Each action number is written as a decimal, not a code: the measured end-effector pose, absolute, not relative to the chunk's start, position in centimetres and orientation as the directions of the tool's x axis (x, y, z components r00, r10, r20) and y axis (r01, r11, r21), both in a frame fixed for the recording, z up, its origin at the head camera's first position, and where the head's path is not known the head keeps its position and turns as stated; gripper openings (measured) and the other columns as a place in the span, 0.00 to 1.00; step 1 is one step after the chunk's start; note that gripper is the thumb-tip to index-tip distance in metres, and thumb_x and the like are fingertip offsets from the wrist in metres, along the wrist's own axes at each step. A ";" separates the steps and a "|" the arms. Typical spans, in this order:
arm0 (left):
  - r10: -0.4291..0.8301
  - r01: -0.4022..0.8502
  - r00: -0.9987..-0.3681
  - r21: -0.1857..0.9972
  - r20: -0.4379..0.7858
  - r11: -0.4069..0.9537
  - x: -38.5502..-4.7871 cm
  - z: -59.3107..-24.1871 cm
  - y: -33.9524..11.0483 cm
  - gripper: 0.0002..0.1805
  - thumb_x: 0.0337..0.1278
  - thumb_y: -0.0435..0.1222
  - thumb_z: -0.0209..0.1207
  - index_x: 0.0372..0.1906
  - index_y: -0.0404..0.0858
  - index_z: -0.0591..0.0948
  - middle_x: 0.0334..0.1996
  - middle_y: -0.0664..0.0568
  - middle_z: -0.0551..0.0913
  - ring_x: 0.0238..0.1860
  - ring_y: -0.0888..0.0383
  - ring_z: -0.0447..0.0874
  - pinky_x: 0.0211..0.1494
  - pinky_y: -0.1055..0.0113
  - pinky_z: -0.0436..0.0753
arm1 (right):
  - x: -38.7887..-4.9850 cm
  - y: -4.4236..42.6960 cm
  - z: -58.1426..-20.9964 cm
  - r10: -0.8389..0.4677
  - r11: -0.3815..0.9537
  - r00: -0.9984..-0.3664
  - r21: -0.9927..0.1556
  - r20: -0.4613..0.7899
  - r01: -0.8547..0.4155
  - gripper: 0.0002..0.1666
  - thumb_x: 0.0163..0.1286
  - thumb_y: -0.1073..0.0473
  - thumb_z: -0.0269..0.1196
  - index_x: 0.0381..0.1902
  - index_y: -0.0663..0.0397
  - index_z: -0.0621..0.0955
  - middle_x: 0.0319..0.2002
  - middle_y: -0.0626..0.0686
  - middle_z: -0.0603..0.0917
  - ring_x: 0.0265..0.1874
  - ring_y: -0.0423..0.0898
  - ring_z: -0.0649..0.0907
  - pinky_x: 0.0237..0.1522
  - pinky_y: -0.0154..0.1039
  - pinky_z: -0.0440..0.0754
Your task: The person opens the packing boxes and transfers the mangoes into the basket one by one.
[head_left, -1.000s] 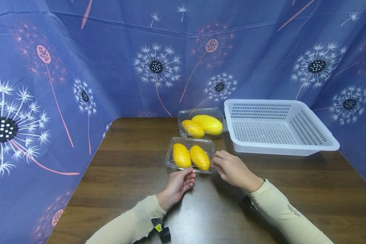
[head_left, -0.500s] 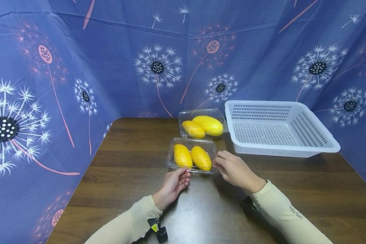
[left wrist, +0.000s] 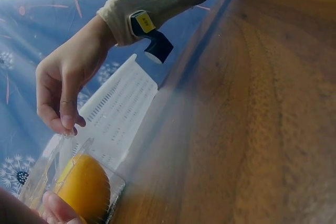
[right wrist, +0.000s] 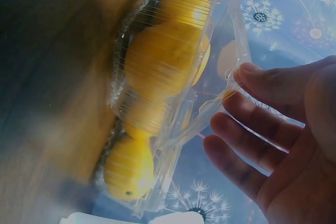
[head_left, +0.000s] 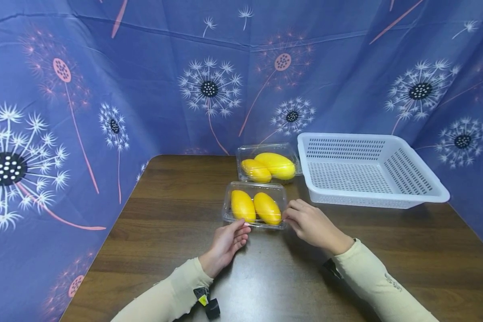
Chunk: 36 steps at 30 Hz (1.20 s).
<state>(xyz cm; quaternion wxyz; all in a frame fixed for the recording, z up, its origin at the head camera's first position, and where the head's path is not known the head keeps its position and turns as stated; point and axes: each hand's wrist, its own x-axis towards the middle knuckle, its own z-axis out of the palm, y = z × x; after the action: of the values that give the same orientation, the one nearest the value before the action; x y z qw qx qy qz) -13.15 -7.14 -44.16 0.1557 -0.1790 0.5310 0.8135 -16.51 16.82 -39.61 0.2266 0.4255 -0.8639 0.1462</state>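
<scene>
Two yellow mangoes, a left one [head_left: 243, 205] and a right one [head_left: 268, 208], lie side by side in a clear plastic clamshell box [head_left: 281, 193] at the middle of the table. My left hand [head_left: 225, 245] pinches the box's front edge near the left mango. At its front right corner, my right hand [head_left: 313, 224] pinches the lid's rim between thumb and index finger. The right wrist view shows that lid rim [right wrist: 241, 43] standing apart from the box's base, while the other right fingers are spread loosely. Part of my left hand [left wrist: 59, 208] is cut off in the left wrist view.
Behind the near box stands a second clear box [head_left: 241, 150] with two yellow mangoes in it. A white perforated plastic basket [head_left: 378, 199] sits at the back right of the wooden table [head_left: 173, 197]. Blue dandelion-print cloth [head_left: 145, 80] hangs behind and at both sides.
My left hand has slid slightly left along the box's front edge. My right hand stays at the front right corner; the head view has shifted a little.
</scene>
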 end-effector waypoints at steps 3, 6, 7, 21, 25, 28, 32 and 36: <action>0.060 -0.431 -0.893 0.812 -0.445 -0.393 -13.1 -44.2 -7.1 0.13 0.65 0.38 0.57 0.43 0.30 0.80 0.22 0.58 0.84 0.21 0.67 0.77 0.28 0.77 0.78 | -16.5 16.9 -39.8 -0.669 0.596 -0.536 -0.060 0.515 -0.801 0.09 0.52 0.67 0.72 0.29 0.51 0.83 0.30 0.45 0.78 0.33 0.41 0.77 0.34 0.37 0.81; 0.059 -0.419 -0.900 0.818 -0.433 -0.395 -12.9 -44.2 -7.0 0.13 0.65 0.37 0.56 0.44 0.28 0.79 0.21 0.58 0.83 0.21 0.67 0.77 0.28 0.78 0.78 | -16.4 16.9 -39.9 -0.669 0.595 -0.536 -0.060 0.515 -0.801 0.09 0.51 0.67 0.72 0.29 0.51 0.83 0.30 0.45 0.78 0.32 0.41 0.76 0.33 0.37 0.81; 0.057 -0.416 -0.901 0.819 -0.431 -0.395 -12.9 -44.2 -7.0 0.14 0.65 0.37 0.56 0.44 0.28 0.79 0.21 0.58 0.83 0.20 0.68 0.77 0.28 0.78 0.78 | -16.3 16.8 -40.0 -0.668 0.596 -0.537 -0.062 0.515 -0.801 0.10 0.51 0.67 0.73 0.29 0.51 0.83 0.30 0.45 0.78 0.32 0.41 0.76 0.33 0.37 0.81; 0.025 -0.408 -0.900 0.821 -0.435 -0.399 -13.0 -44.3 -6.6 0.08 0.63 0.35 0.56 0.36 0.33 0.81 0.20 0.58 0.83 0.19 0.67 0.77 0.27 0.77 0.78 | -16.2 16.1 -40.1 -0.642 0.603 -0.517 -0.044 0.566 -0.797 0.12 0.47 0.63 0.76 0.28 0.49 0.83 0.30 0.45 0.76 0.33 0.41 0.74 0.32 0.35 0.78; 0.031 -0.401 -0.905 0.825 -0.425 -0.398 -12.9 -44.3 -6.5 0.09 0.63 0.35 0.57 0.35 0.33 0.82 0.20 0.58 0.83 0.19 0.67 0.77 0.27 0.77 0.78 | -16.2 15.4 -40.0 -0.645 0.607 -0.530 -0.053 0.550 -0.793 0.14 0.46 0.62 0.78 0.30 0.49 0.84 0.34 0.48 0.77 0.36 0.43 0.75 0.34 0.37 0.80; 0.033 -0.406 -0.903 0.824 -0.429 -0.395 -12.9 -44.2 -6.4 0.08 0.62 0.35 0.56 0.35 0.33 0.81 0.19 0.58 0.83 0.19 0.67 0.77 0.27 0.77 0.78 | -16.1 14.6 -40.0 -0.661 0.612 -0.544 -0.049 0.516 -0.790 0.15 0.47 0.60 0.78 0.32 0.49 0.85 0.38 0.50 0.79 0.38 0.45 0.76 0.38 0.39 0.81; 0.032 -0.411 -0.900 0.823 -0.434 -0.393 -12.9 -44.2 -6.5 0.09 0.63 0.36 0.56 0.36 0.33 0.81 0.19 0.58 0.82 0.19 0.68 0.76 0.26 0.78 0.78 | -16.1 13.6 -40.2 -0.675 0.609 -0.536 -0.028 0.507 -0.793 0.14 0.48 0.59 0.77 0.34 0.49 0.85 0.42 0.51 0.81 0.42 0.48 0.78 0.42 0.43 0.79; 0.029 -0.408 -0.902 0.826 -0.432 -0.390 -12.9 -44.2 -6.5 0.09 0.63 0.36 0.56 0.36 0.32 0.81 0.19 0.59 0.82 0.19 0.68 0.76 0.26 0.78 0.78 | -16.4 12.6 -40.4 -0.685 0.573 -0.492 -0.018 0.538 -0.819 0.13 0.49 0.61 0.76 0.33 0.49 0.85 0.43 0.52 0.81 0.43 0.50 0.78 0.44 0.45 0.78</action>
<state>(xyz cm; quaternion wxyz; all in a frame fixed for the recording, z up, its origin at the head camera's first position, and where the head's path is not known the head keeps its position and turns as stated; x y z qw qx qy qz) -12.94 -6.51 -44.24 0.1340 -0.1768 0.5359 0.8146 -16.37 12.59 -40.42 0.2443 0.4410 -0.8526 0.1371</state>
